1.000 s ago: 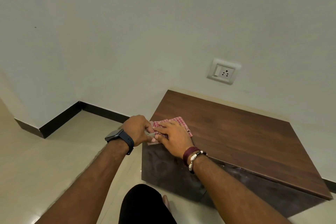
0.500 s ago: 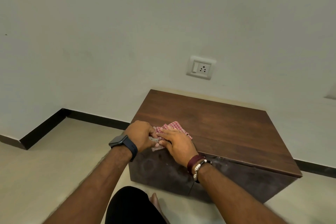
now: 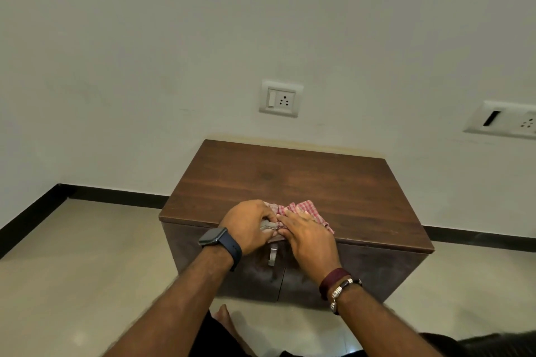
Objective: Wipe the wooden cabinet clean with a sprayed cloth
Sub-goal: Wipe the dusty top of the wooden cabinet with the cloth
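A pale wall is backing the wooden cabinet (image 3: 290, 182). The checked cloth (image 3: 301, 211) is lying bunched at its front edge — the left hand (image 3: 249, 226) is gripping one end with curled fingers, the right hand (image 3: 307, 236) is pressing flat. Risk: uneven pressure could be dragging the cloth off the edge.

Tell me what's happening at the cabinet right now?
A person is working a red-checked cloth at the front edge of the wooden cabinet top. The left hand grips a bunched end of the cloth, while the right hand presses flat on it. The rest of the top is bare. No spray bottle is in view.
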